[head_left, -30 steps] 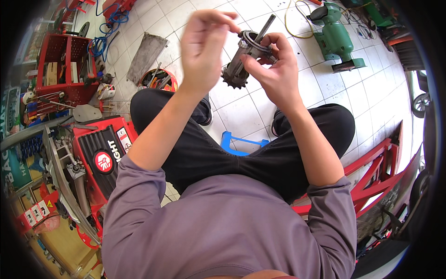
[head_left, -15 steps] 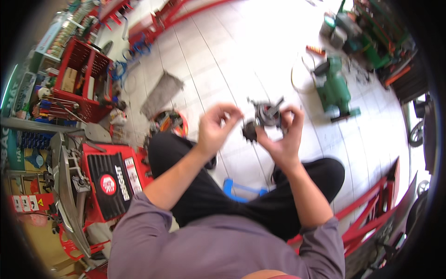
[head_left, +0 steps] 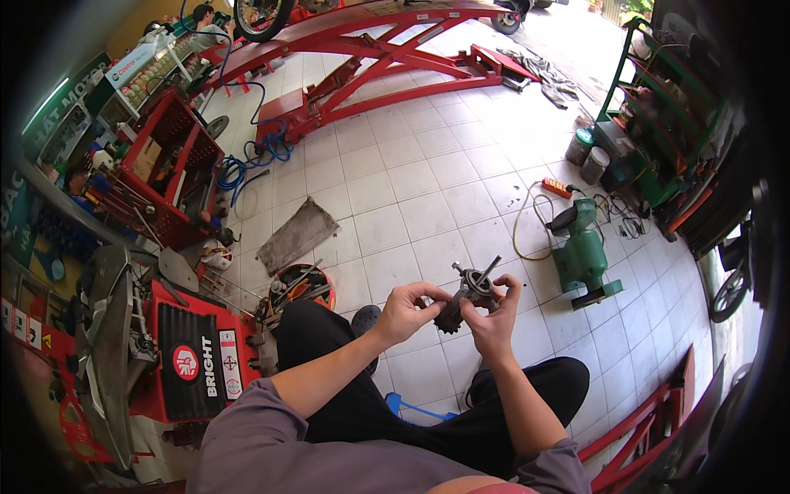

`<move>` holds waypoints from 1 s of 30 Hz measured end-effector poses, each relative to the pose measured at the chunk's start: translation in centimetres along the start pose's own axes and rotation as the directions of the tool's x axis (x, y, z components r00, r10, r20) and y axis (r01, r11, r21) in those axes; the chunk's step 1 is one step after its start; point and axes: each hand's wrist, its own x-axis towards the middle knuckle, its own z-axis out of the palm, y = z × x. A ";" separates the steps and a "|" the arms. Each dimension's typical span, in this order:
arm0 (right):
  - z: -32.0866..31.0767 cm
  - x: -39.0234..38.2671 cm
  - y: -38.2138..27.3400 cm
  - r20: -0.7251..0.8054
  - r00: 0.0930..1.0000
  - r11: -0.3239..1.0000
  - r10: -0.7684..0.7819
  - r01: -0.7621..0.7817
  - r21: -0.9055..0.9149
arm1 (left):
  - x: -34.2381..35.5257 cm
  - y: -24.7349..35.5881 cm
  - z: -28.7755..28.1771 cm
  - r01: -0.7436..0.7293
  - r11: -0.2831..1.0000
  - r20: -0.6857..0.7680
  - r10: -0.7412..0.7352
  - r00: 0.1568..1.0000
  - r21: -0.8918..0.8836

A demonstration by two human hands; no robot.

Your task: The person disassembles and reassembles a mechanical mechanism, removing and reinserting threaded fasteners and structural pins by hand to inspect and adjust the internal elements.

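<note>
A dark metal mechanical part (head_left: 475, 285) is held up in front of my knees, with a round ring and a thin rod at its upper end. A toothed gear (head_left: 448, 322) shows at its lower left. My right hand (head_left: 494, 326) grips the part from the right, thumb on the near side and fingers curled behind. My left hand (head_left: 403, 314) has its thumb and forefinger pinched at the part's left side, just above the gear. Whatever is between those fingertips is too small to make out.
On the floor at the left stands a round bin of tools (head_left: 327, 298), beside a grey cloth (head_left: 298, 235). A green machine (head_left: 584, 257) with a cable sits at the right. Red cart (head_left: 156, 202) stands left; a red lift (head_left: 395, 70) spans the back. Another person (head_left: 207, 34) is far left.
My left hand has come over to the part, closing the gap that was between them. The view has tilted up, showing more of the far floor and lift. My right hand still holds the part.
</note>
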 end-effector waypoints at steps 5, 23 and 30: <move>0.1 0.0 0.0 0.065 0.997 0.999 0.031 -0.032 0.008 | 0.8 -1.3 -0.1 0.178 0.966 -0.033 -0.187 0.982 -0.186; 0.6 -0.2 1.0 0.100 0.976 0.979 0.195 -0.199 0.032 | 0.3 -4.2 0.5 0.323 0.862 0.071 -0.322 0.944 -0.391; 0.5 -0.1 3.0 0.124 0.970 0.973 0.207 -0.218 0.080 | 0.3 -3.4 0.2 0.371 0.792 0.111 -0.364 0.925 -0.485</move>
